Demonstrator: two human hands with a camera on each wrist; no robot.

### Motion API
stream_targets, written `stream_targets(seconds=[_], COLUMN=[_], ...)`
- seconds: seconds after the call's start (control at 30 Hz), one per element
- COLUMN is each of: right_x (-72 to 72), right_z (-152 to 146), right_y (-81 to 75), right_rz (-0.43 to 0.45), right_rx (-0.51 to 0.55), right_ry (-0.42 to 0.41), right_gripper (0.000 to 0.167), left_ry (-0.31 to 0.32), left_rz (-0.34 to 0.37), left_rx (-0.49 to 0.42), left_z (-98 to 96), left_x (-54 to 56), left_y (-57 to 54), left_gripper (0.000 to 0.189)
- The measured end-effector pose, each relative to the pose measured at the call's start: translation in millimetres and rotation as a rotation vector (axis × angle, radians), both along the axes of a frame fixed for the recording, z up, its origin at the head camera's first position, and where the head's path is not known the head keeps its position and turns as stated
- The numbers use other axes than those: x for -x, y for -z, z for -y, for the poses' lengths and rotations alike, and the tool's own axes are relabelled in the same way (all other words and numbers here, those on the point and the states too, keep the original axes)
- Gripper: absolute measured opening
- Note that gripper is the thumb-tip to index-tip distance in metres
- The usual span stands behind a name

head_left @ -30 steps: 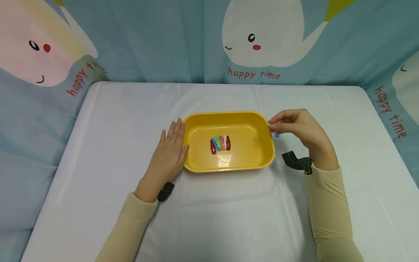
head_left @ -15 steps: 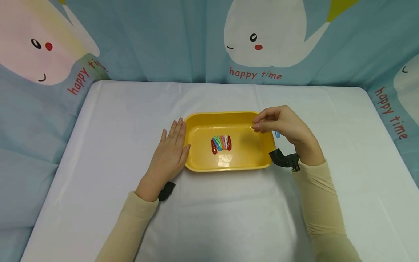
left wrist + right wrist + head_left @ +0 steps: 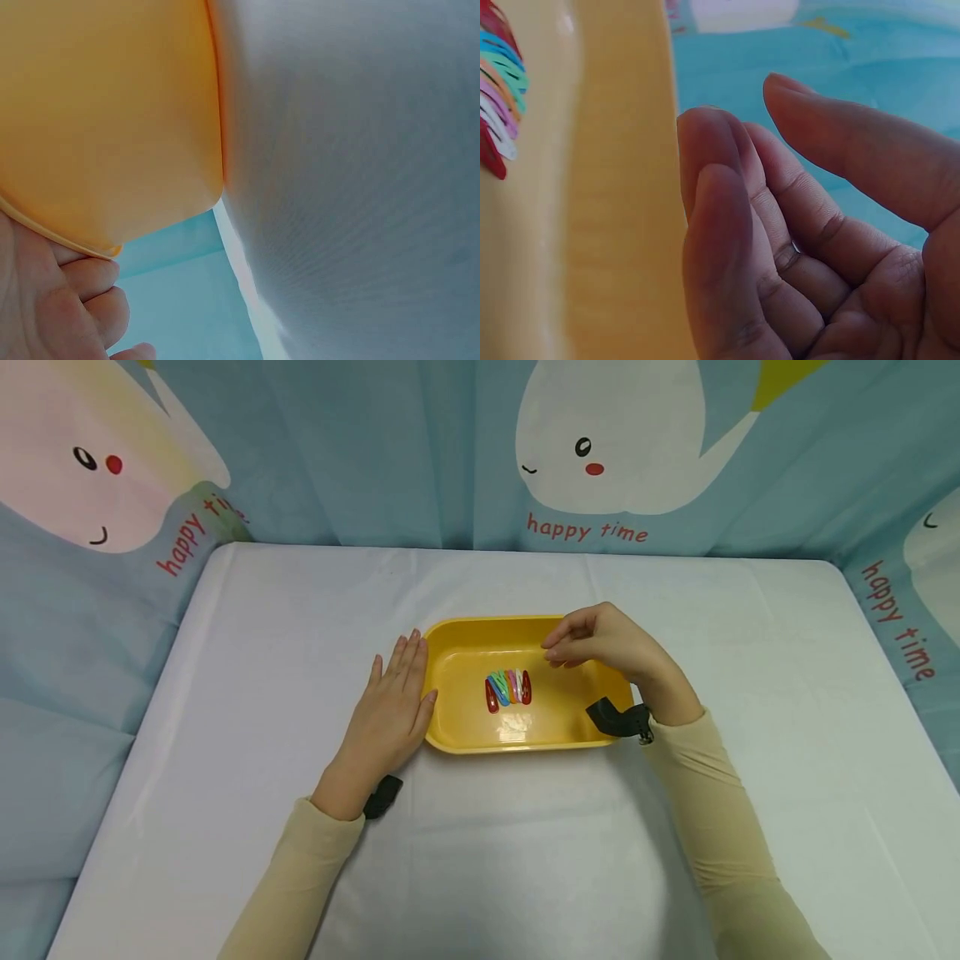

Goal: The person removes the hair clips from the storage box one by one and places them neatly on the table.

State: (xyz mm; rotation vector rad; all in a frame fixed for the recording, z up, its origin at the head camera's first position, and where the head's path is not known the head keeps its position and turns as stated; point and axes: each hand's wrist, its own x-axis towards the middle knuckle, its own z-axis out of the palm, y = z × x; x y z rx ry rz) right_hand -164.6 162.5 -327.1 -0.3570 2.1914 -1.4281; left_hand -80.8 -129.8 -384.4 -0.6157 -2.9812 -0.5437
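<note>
A yellow rectangular tray (image 3: 465, 739) sits on the table. Several colourful snap hair clips (image 3: 509, 688) lie side by side in a row on its floor, a dark red one at each end. My left hand (image 3: 386, 710) rests with straight fingers along the tray's left rim; the left wrist view shows its fingertips (image 3: 109, 311) at the rim. Over the right part of the tray hovers my right hand (image 3: 600, 642), to the right of the clips. In the right wrist view its thumb (image 3: 855, 142) stands apart from the bent fingers (image 3: 720, 232), with nothing between them.
A white cloth (image 3: 480, 860) covers the table. Blue curtains (image 3: 375, 452) with printed cartoon whales hang along the back and sides. Dark wrist mounts (image 3: 618, 720) stick out below the hands.
My right hand has moved left from the tray's right rim to above its inside. A blue clip seen right of the tray earlier is now hidden behind the right arm. The left hand stays put.
</note>
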Motion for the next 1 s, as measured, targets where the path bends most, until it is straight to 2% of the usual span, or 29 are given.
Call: stream_targets(seconds=[0.13, 0.4, 0.57, 1.0], right_x=[3.7, 11.8, 12.0, 19.3], right_z=[5.4, 11.8, 15.3, 13.5], right_y=[5.4, 17.3, 24.4, 38.3], right_rz=[0.046, 0.073, 0.106, 0.174], right_rx=[-0.012, -0.088, -0.131, -0.144], right_ry=[-0.013, -0.040, -0.057, -0.095], right_gripper=[0.018, 0.018, 0.016, 0.017], left_ry=[0.001, 0.001, 0.002, -0.004], left_rz=[-0.002, 0.001, -0.001, 0.003], left_rx=[-0.001, 0.006, 0.004, 0.007], left_z=[0.3, 0.3, -0.5, 0.1], left_x=[-0.7, -0.6, -0.3, 0.0], left_y=[0.0, 1.3, 1.1, 0.5], left_gripper=[0.061, 0.062, 0.062, 0.062])
